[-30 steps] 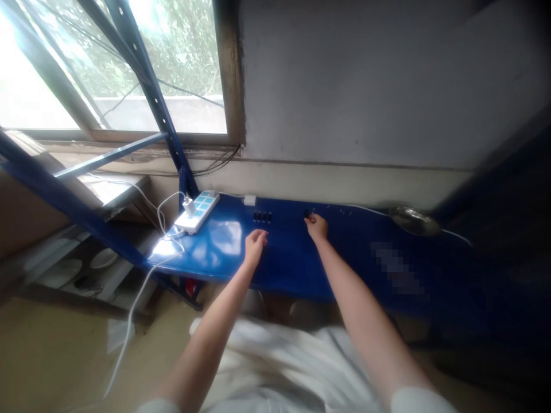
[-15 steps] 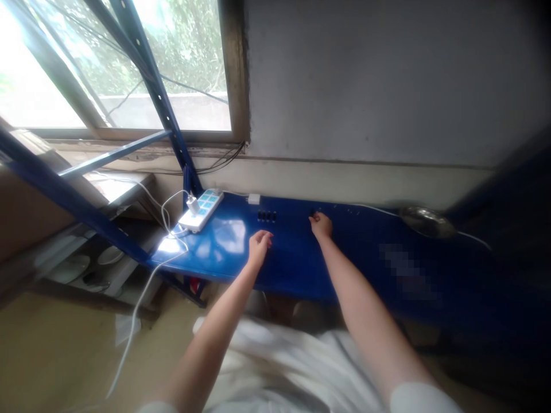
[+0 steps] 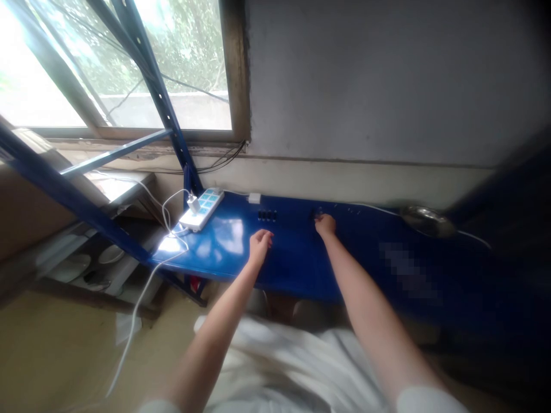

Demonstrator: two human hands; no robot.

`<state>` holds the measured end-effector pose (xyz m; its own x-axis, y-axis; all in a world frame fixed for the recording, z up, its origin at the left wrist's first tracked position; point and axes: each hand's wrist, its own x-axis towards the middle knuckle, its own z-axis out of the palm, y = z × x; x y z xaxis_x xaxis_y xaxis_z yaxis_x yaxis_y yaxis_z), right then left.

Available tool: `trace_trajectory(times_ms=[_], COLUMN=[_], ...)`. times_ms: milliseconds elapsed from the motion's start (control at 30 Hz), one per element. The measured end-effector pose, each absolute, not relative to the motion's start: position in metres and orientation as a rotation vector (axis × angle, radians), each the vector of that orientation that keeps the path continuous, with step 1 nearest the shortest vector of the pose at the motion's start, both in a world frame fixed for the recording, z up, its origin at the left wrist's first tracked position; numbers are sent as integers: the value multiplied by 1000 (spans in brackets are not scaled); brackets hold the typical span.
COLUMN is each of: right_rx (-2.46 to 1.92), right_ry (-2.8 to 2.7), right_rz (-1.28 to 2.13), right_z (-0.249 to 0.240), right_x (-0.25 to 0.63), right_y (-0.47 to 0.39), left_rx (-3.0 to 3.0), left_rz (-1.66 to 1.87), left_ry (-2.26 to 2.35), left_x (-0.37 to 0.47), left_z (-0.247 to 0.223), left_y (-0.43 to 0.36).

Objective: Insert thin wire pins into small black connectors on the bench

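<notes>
Black pieces (image 3: 268,216) are lying at twelve o'clock from the left hand (image 3: 260,246), probably aligned for reach; the right hand (image 3: 326,225) is curving at their three o'clock. One cannot tell whether either grip is grasping anything.

There are four dark pieces (image 3: 269,216) in a row, one power strip (image 3: 201,211) and one blue table (image 3: 297,269).

worn on the head, looking forward and down past the white cloth (image 3: 293,355). set fairly near, above and behind the left hand (image 3: 259,246) and right hand (image 3: 326,224), catching both near the middle. aimed across the blue table (image 3: 297,264) toward the grey wall (image 3: 365,86), wide enough to include the window (image 3: 193,63) at upper left and floor (image 3: 64,332) below it.
</notes>
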<state>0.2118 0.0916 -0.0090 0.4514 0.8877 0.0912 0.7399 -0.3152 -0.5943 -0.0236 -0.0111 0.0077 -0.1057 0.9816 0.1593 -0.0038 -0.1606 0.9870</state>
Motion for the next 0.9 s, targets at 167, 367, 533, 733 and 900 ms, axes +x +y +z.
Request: trace_trajectory(times_ms=[167,367,533,733,900], right_rx=[-2195,-2189,-2218,-2230,-2220], right_ry=[-1301,-1301,-1339,-1336,-1383], right_rz=[327,302,321,329,364], right_z=[-7,-7,-5,-4,-1], right_x=[212,212,213,212,215], right_y=[89,89,89,88,90], left_rx=[1277,1261,1250,1235,1227], left_rz=[1417,1408,1412,1412,1409], left_ry=[1207,1209,1207,1203,1211], left_x=[-24,-24,-24,-24,-24], left_z=[8,7,5,6,8], left_y=[-11,-12,-10,-10,-11])
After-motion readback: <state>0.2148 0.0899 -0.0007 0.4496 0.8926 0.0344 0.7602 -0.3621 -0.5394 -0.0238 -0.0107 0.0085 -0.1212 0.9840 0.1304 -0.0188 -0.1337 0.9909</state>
